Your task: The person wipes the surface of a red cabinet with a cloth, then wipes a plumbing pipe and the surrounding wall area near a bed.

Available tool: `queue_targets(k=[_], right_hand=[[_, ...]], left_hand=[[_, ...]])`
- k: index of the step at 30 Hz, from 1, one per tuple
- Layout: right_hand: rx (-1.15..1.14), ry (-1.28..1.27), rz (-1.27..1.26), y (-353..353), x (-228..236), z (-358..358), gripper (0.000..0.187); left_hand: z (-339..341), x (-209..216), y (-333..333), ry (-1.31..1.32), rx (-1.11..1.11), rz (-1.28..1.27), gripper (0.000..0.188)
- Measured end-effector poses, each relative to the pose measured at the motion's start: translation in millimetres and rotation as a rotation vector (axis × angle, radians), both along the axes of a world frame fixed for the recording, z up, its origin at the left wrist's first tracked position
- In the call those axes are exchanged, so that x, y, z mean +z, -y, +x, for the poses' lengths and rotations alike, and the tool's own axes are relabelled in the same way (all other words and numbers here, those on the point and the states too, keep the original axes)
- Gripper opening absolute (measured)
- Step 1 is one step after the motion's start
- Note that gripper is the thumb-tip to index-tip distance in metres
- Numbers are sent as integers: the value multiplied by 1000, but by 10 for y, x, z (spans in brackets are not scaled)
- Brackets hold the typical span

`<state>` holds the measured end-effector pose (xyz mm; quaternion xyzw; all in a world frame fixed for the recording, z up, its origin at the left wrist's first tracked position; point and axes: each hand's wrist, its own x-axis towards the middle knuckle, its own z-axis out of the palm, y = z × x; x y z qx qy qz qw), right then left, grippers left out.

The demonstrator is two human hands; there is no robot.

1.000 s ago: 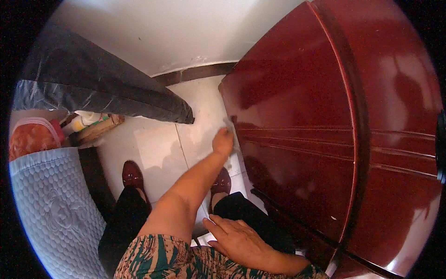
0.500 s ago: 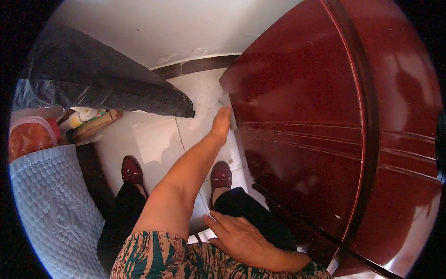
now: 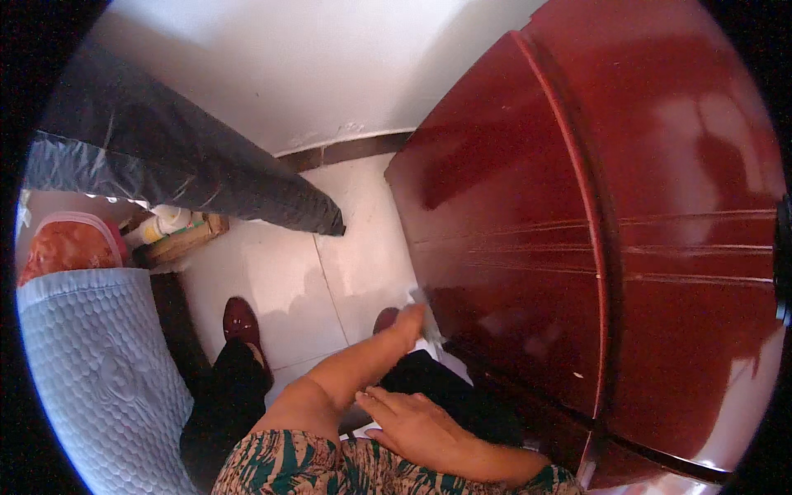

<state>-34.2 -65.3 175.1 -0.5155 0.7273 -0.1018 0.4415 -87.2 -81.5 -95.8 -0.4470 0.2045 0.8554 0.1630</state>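
Note:
My left hand (image 3: 407, 323) reaches across in front of me to the lower edge of a glossy dark red cabinet (image 3: 503, 305). Its fingers close around a pale greyish cloth (image 3: 431, 332), which shows on both sides of the hand against the cabinet's side; blur hides its exact shape. Over my lap lies my right hand (image 3: 421, 429), holding nothing, with its fingers stretched out to the left. Those fingertips appear close to my left forearm; whether they touch it I cannot tell.
At the left stands a bed or seat edge with a light blue quilted cover (image 3: 99, 346). Dark grey sheeting (image 3: 206, 165) hangs beyond it. Bottles (image 3: 165, 221) rest in a wooden box (image 3: 186, 241). My dark red shoes (image 3: 239, 320) stand on pale floor tiles.
My left hand has drawn back toward me along the cabinet's edge, with the pale cloth in it. My right hand stays nearly where it was. The view has shifted slightly.

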Motion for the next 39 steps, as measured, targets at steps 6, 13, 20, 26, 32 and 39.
queue_targets(k=[6,13,20,26,32,39], right_hand=[[19,119,50,63,-30,90,47],[-14,152,-41,-33,-61,68,44],[87,124,41,31,-128,219,43],[167,12,9,-84,-240,349,44],[289,-164,-102,-117,-601,492,46],[304,-159,-30,-64,-599,546,44]], left_hand=[[-632,-77,1074,-151,278,-410,36],[-597,522,890,-243,368,-683,39],[-580,1877,1175,-523,307,-937,53],[-217,3101,811,-941,327,-1363,47],[419,3351,109,-1409,121,-1741,51],[368,3511,-98,-1447,61,-1886,61]])
